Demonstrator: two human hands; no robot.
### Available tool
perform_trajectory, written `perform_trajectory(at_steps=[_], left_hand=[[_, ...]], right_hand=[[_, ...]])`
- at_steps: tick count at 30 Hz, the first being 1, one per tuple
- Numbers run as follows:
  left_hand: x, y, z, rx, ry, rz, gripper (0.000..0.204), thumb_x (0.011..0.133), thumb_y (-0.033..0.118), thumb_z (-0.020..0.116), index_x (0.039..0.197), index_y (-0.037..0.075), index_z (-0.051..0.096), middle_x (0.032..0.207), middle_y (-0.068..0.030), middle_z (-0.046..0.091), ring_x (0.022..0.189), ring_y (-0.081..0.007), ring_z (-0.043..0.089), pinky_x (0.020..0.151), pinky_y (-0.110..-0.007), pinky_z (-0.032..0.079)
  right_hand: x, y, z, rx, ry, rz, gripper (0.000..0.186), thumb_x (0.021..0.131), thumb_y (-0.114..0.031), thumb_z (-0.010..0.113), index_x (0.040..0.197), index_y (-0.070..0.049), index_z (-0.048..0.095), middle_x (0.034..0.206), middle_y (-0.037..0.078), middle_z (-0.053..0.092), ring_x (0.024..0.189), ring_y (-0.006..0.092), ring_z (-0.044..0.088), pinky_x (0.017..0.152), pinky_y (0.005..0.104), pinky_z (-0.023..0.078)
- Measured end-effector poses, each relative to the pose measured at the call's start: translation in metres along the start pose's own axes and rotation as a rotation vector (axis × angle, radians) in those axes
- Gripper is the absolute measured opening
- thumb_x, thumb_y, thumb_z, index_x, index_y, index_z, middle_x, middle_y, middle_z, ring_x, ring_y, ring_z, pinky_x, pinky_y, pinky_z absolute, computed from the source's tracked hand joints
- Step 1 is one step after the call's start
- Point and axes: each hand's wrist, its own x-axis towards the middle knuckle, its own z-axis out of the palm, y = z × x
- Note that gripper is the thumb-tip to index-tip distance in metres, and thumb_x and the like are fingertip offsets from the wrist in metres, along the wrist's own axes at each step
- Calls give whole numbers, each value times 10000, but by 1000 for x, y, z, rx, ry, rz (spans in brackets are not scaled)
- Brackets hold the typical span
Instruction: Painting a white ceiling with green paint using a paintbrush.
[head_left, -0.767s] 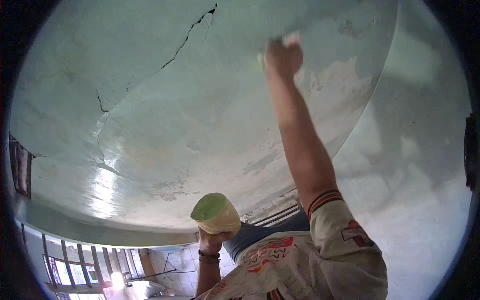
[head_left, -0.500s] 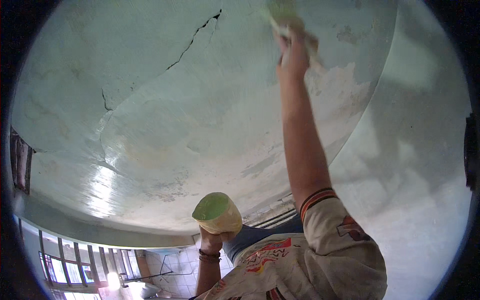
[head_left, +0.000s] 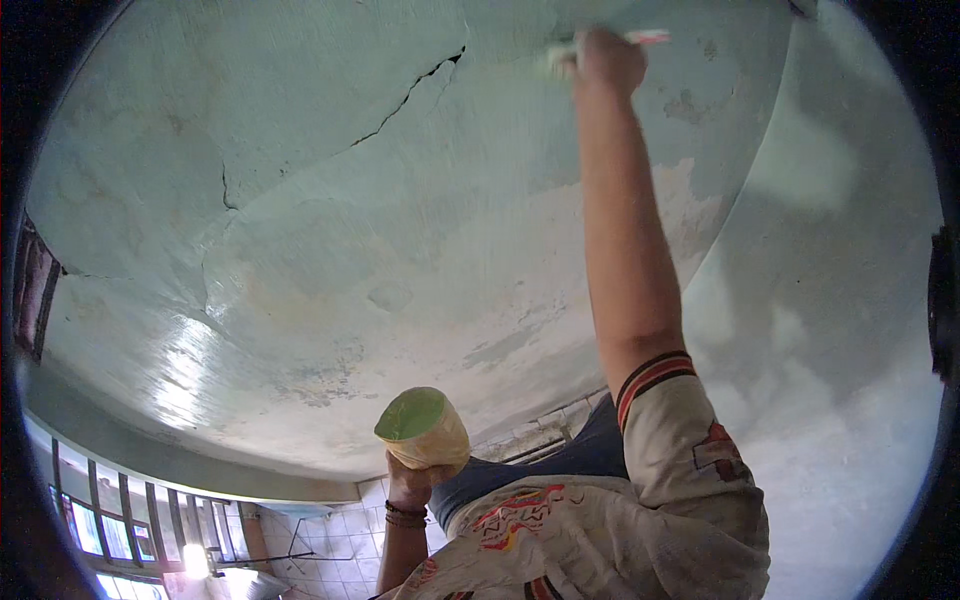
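Note:
My right hand [head_left: 610, 65] is raised high on the wall, closed around a paintbrush [head_left: 650, 37]. Its pale handle sticks out to the right, and the bristles point left against the pale green wall [head_left: 330, 180]; motion blurs them. Lower down, near my waist, my left hand [head_left: 410, 484] grips a round, cream-coloured paint container [head_left: 443, 440] from beneath. The container tilts a little, so the light green paint [head_left: 412, 415] inside shows. Most of my left fingers are hidden behind it.
A dark crack [head_left: 400, 107] runs diagonally through the wall left of my raised arm. Below are worn, whitish patches [head_left: 470, 300]. Another wall [head_left: 820, 300] meets this one at the right. Railing bars [head_left: 130, 510] and a tiled floor [head_left: 350, 540] lie at lower left.
The brush has swung from bristles up to bristles left, its handle now to the right. My right hand has shifted slightly upward. My left hand still holds the container.

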Motion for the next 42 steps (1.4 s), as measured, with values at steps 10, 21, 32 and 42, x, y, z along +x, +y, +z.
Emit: perform_trajectory(at_steps=[10,21,32,42], left_hand=[[4,-16,-5,51,-16,-63,870,473,87,831,1232,36,407,1134,-102,541,1023,-264,554,845,-418,507],[-1,1,1,-9,-54,-7,810,452,22,812,1188,12,474,1091,-93,582,987,-225,577,847,-378,503],[-8,-1,-10,24,-92,-28,806,457,28,809,1189,6,473,1092,-96,581,995,-222,577,852,-372,500],[-3,1,12,-34,0,19,786,477,88,808,1182,0,474,1068,-98,590,969,-223,591,808,-361,520]], right_hand=[[-152,142,7,1024,279,254,370,829,-67,599,1134,-20,395,1195,157,465,1045,235,527,929,413,455],[6,-30,-15,662,154,144,393,739,-52,641,1032,108,433,957,186,554,750,264,626,612,332,590],[-98,15,-49,195,-295,-363,246,703,-74,729,894,-22,582,861,49,601,796,164,598,693,277,481],[-47,-47,-23,-94,-753,-1043,115,720,-19,660,808,-90,645,813,59,655,733,222,630,651,316,503]])
